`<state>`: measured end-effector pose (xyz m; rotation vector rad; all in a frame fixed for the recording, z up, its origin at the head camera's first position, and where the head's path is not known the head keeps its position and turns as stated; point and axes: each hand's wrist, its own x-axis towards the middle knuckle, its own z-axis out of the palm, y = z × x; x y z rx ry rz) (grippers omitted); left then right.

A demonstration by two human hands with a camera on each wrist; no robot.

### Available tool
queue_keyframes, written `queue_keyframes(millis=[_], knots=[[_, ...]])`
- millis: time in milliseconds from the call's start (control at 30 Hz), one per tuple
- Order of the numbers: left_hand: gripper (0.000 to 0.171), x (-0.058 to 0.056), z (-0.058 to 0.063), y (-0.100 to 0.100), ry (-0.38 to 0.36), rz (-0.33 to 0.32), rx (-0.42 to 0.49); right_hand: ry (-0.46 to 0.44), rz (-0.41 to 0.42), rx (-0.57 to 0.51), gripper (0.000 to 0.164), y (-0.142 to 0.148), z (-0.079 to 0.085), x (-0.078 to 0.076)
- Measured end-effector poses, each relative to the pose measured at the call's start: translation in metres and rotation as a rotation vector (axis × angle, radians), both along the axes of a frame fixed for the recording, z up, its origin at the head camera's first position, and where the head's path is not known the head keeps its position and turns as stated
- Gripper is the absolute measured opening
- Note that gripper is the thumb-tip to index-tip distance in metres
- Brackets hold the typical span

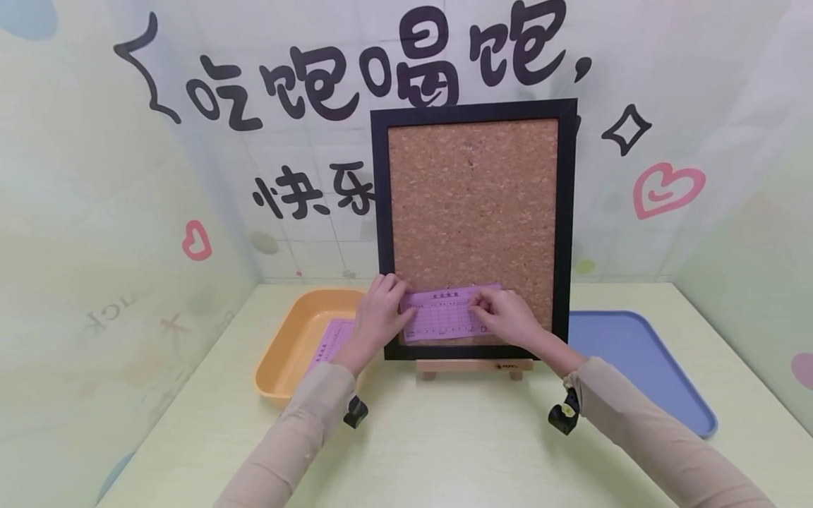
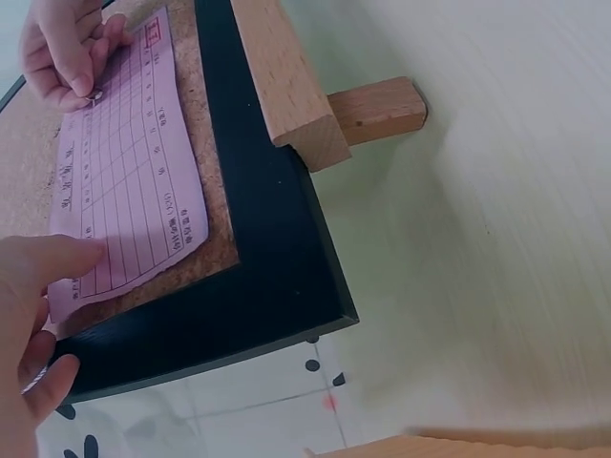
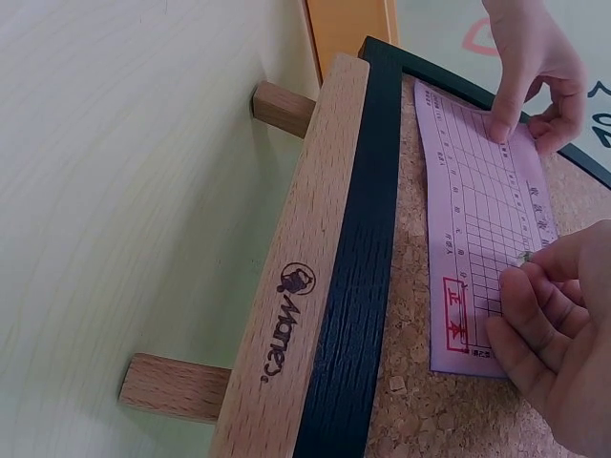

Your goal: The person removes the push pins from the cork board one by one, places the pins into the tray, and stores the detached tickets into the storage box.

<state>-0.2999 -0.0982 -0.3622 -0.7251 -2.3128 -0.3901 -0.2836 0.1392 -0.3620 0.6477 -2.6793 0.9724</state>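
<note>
A pink printed receipt slip [image 1: 438, 317] lies against the lower part of the cork board [image 1: 473, 204], inside its black frame. At the slip's left end, my left hand [image 1: 382, 310] holds it with the thumb on the paper and the other fingers bent near the frame's edge. My right hand [image 1: 508, 317] is over the slip's right half, thumb and forefinger pinching a small pushpin [image 2: 94, 95] at the paper's surface. The right wrist view shows a red stamp mark on the slip [image 3: 456, 315] beside the right hand's fingers.
The board stands on a wooden easel [image 1: 473, 365] on the pale table. To its left is an orange tray [image 1: 273, 360] with another pink slip [image 1: 332, 339] in it. A blue tray [image 1: 635, 360] lies at the right. Printed walls close off the back and sides.
</note>
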Motion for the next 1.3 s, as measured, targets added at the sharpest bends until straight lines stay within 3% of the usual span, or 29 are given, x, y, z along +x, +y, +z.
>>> queue_keyframes(millis=[500, 900, 1100, 1300], knots=[[0.01, 0.0, 0.005, -0.004, -0.203, -0.122, 0.132, 0.005, 0.022, -0.01, 0.005, 0.002, 0.0, 0.001], [0.012, 0.003, 0.006, -0.005, -0.349, -0.125, 0.168, 0.01, 0.02, 0.006, 0.005, 0.001, 0.0, 0.001], [0.011, 0.003, 0.007, -0.008, -0.373, -0.143, 0.195, 0.007, 0.031, 0.004, 0.005, 0.001, 0.0, 0.001], [0.012, 0.006, 0.01, -0.011, -0.397, -0.108, 0.194, 0.003, 0.049, 0.013, 0.005, 0.005, 0.003, 0.003]])
